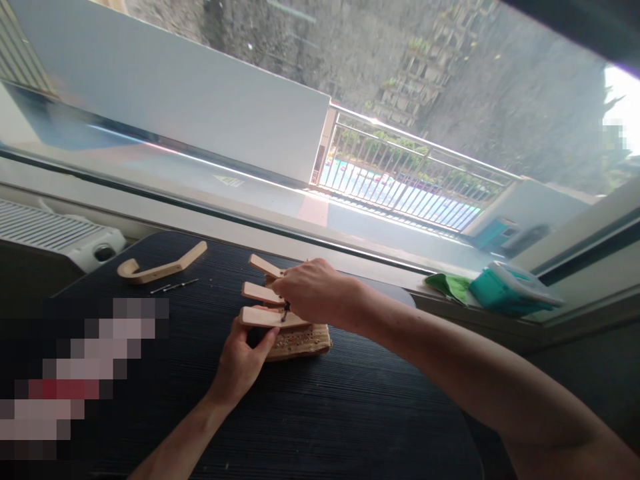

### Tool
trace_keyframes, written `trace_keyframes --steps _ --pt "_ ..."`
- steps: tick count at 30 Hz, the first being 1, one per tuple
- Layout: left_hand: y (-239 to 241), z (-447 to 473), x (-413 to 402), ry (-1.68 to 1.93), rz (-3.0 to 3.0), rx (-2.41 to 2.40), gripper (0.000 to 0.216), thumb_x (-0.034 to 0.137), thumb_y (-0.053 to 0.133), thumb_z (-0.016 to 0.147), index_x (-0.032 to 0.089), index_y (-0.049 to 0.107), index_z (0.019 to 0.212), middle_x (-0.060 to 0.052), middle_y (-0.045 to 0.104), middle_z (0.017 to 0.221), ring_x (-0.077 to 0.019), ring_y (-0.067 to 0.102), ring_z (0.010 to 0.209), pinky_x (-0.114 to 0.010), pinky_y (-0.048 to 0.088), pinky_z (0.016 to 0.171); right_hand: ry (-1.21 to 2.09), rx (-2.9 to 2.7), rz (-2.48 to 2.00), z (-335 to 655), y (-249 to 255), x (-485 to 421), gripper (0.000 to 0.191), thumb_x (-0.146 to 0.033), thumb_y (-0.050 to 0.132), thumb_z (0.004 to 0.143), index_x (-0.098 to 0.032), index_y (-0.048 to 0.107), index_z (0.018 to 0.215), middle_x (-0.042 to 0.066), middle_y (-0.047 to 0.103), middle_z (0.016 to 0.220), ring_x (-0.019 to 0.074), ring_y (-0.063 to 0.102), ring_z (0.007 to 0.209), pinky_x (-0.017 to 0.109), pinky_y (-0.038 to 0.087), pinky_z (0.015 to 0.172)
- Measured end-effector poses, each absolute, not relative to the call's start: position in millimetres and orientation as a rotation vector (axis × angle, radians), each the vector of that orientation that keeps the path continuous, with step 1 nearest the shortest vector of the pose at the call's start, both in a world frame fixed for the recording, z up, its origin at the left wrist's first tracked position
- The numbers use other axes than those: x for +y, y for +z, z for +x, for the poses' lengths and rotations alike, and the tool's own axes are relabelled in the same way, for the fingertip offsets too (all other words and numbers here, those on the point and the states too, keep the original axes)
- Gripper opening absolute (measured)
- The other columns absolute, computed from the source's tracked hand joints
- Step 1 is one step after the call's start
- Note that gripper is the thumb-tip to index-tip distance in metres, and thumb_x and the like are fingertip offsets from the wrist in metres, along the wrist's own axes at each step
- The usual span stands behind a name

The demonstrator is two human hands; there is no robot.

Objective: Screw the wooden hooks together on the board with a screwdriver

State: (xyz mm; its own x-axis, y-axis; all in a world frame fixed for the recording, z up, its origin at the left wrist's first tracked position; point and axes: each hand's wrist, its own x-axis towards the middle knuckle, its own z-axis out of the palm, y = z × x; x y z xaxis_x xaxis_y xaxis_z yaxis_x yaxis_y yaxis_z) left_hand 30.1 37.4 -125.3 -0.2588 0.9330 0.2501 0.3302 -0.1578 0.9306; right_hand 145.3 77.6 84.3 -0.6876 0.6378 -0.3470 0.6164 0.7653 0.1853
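My left hand (243, 360) grips the nearest pale bent wooden piece (261, 317), thumb at its near side and fingers partly hidden beneath. My right hand (313, 290) is closed above it on a small hand tool, whose thin dark metal tip (285, 313) meets the wood; the rest of the tool is hidden by my fingers. Two similar wooden pieces, a middle one (260, 293) and a far one (265, 266), lie behind. Under the near piece sits a rough wooden block (303, 341) dotted with many small holes.
A loose hook-shaped wooden piece (163, 271) lies at the table's far left, beside thin metal bits (174, 287). The dark table (350, 413) meets a window sill. A green cloth (447, 287) and a teal box (510, 290) stand right; a radiator (60, 233) is left.
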Motion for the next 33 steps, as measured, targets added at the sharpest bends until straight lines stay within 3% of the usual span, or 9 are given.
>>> trace_keyframes --steps 5,15,19,25,33 --pt "-123 30 37 1.444 1.452 1.583 0.035 0.044 0.064 0.072 0.020 0.063 0.097 -0.008 0.068 0.105 -0.0274 0.062 0.106 -0.041 0.047 0.098 0.076 2.656 0.810 145 92 72 0.019 -0.008 0.050 0.088 -0.015 0.067 0.093 0.009 0.069 0.102 0.0207 0.065 0.088 0.029 0.043 0.063" --pt "-126 29 37 1.421 1.474 1.590 0.035 0.043 0.063 0.073 0.019 0.063 0.098 -0.008 0.068 0.105 -0.0269 0.063 0.105 -0.041 0.047 0.098 0.056 2.621 0.914 149 75 84 0.017 -0.009 0.052 0.087 -0.011 0.068 0.083 0.009 0.070 0.079 0.0195 0.066 0.072 0.027 0.041 0.057" --pt "-126 30 37 1.426 1.469 1.589 0.035 0.043 0.064 0.073 0.019 0.063 0.099 -0.008 0.067 0.105 -0.0265 0.063 0.105 -0.040 0.048 0.097 0.073 2.643 0.948 148 74 83 0.015 -0.014 0.052 0.088 -0.012 0.067 0.088 0.010 0.071 0.083 0.0228 0.067 0.077 0.029 0.044 0.058" --pt "-125 31 38 1.458 1.447 1.576 0.035 0.042 0.064 0.072 0.019 0.061 0.098 -0.008 0.067 0.105 -0.0264 0.063 0.104 -0.040 0.047 0.098 0.095 2.641 0.854 145 88 73 0.016 -0.008 0.052 0.087 -0.014 0.066 0.090 0.008 0.071 0.094 0.0227 0.067 0.086 0.029 0.045 0.061" --pt "-127 30 38 1.428 1.464 1.582 0.038 0.043 0.063 0.073 0.017 0.062 0.102 -0.009 0.067 0.106 -0.0272 0.062 0.107 -0.040 0.046 0.099 0.126 2.570 0.872 147 74 86 0.016 -0.007 0.053 0.085 -0.012 0.068 0.087 0.008 0.071 0.087 0.0227 0.067 0.081 0.029 0.043 0.057"
